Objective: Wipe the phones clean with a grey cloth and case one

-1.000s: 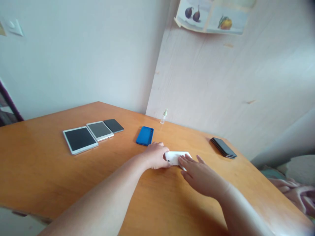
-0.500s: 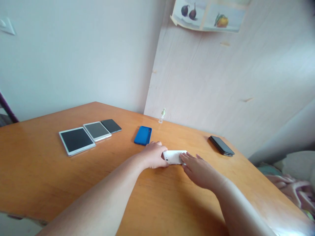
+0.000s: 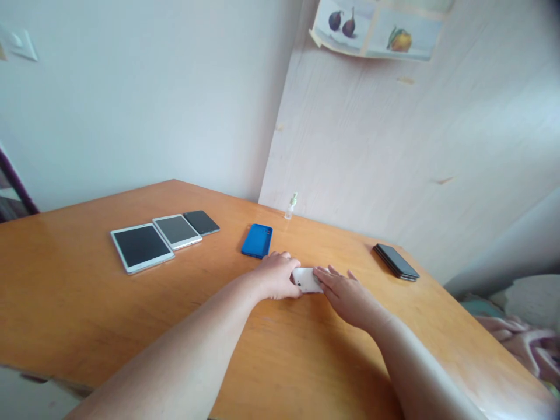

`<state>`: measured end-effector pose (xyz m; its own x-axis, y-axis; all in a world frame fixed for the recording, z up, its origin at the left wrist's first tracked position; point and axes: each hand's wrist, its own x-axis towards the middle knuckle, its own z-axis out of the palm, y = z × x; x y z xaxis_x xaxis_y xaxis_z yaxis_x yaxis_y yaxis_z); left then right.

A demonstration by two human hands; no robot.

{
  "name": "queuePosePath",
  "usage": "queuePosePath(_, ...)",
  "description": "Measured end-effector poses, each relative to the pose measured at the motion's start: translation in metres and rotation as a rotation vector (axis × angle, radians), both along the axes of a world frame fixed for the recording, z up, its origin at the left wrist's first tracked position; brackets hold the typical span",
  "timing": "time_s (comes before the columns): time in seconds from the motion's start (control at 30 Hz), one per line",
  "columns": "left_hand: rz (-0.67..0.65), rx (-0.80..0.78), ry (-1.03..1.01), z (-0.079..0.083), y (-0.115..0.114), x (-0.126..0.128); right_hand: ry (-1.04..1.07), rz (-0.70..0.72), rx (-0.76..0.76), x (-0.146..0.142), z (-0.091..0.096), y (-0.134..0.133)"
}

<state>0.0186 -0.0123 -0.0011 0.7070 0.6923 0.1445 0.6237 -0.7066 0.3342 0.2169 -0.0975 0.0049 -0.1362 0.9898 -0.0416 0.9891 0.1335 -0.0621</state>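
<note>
A white smartphone [image 3: 305, 279] lies back up on the wooden table, its camera at the left end. My left hand [image 3: 280, 276] grips that end between thumb and fingers. Stretched fingers of my right hand [image 3: 341, 289] rest flat across the phone's right part and hide it. A small greyish patch shows under those fingertips; I cannot make out what it is. Just beyond my left hand lies a blue phone case [image 3: 257, 241], its hollow side up.
On the left, a large white tablet [image 3: 142, 248], a smaller white tablet [image 3: 177, 230] and a dark device [image 3: 201, 222] lie in a row. A small clear bottle [image 3: 289, 209] stands near the wall. Stacked dark phones [image 3: 396, 262] lie at the table's right edge.
My right hand has slid left along the phone's back, covering more of it. My left hand keeps its grip. The whole view has shifted slightly.
</note>
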Motion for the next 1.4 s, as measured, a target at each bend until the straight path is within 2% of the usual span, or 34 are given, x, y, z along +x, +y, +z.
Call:
queuePosePath(0.07,0.009,0.0,-0.017,-0.001,0.0,0.001,-0.004,-0.06,-0.006,0.005,0.0,0.002)
queuePosePath(0.2,0.033,-0.027,-0.064,-0.005,0.001,0.002,0.101,0.171,-0.006,-0.015,0.004,-0.003)
queuePosePath(0.27,0.043,-0.041,-0.074,-0.006,0.002,0.002,0.137,0.242,0.026,-0.027,0.003,-0.003)
queuePosePath(0.33,0.048,-0.047,-0.08,-0.007,0.002,0.002,0.135,0.206,0.035,-0.028,0.0,0.003)
queuePosePath(0.5,0.05,-0.05,-0.06,-0.005,0.0,0.002,0.055,-0.063,0.018,-0.01,-0.008,0.017)
queuePosePath(0.57,0.065,-0.05,-0.061,-0.005,0.0,0.003,0.078,-0.042,0.008,-0.012,-0.008,0.015)
queuePosePath(0.67,0.081,-0.051,-0.071,-0.007,0.001,0.003,0.137,0.118,0.003,-0.026,-0.005,0.008)
queuePosePath(0.73,0.075,-0.055,-0.076,-0.007,0.002,0.002,0.131,0.149,0.001,-0.03,-0.004,0.008)
queuePosePath(0.8,0.061,-0.06,-0.078,-0.007,0.002,0.002,0.075,0.054,-0.008,-0.023,-0.005,0.012)
queuePosePath(0.93,0.041,-0.058,-0.077,-0.006,0.002,0.002,-0.058,-0.26,-0.006,0.007,-0.008,0.02)
queuePosePath(1.0,0.039,-0.055,-0.077,-0.006,0.002,0.003,-0.068,-0.298,0.005,0.009,-0.009,0.018)
queuePosePath(1.07,0.043,-0.047,-0.08,-0.007,0.002,0.003,-0.022,-0.195,0.003,-0.002,-0.008,0.012)
queuePosePath(1.17,0.051,-0.04,-0.089,-0.007,0.001,0.002,0.102,0.063,-0.011,-0.026,-0.005,0.003)
queuePosePath(1.23,0.057,-0.044,-0.097,-0.006,0.0,0.002,0.149,0.112,-0.024,-0.029,-0.004,0.002)
queuePosePath(1.4,0.054,-0.063,-0.091,-0.004,-0.001,0.002,0.065,-0.203,-0.009,0.001,-0.007,0.016)
